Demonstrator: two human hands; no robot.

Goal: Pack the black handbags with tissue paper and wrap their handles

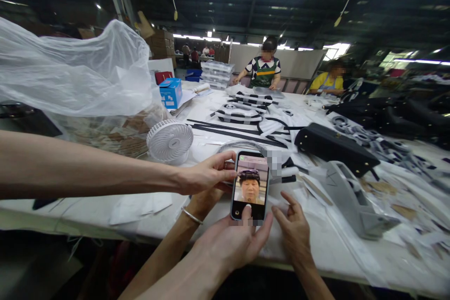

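A smartphone (250,185) stands tilted up in front of me, its lit screen showing a person. Another person's two hands hold it: one hand (207,173) reaches in from the left to its upper edge, and the other (235,239) presses a thumb on the lower screen. My left hand (206,201), with a silver bangle (192,216) on the wrist, is behind the phone; its fingers are hidden, so I cannot tell whether it touches the phone. To the right of the phone, my right hand (293,225) is open, fingers apart, apart from the phone.
A white fan (170,140) stands left, beside a large clear plastic bag (73,70). A blue box (170,93) is behind. Black strips (232,132), a black padded case (335,149) and a grey tape dispenser (356,201) lie on the table. Two co-workers (265,70) work across it.
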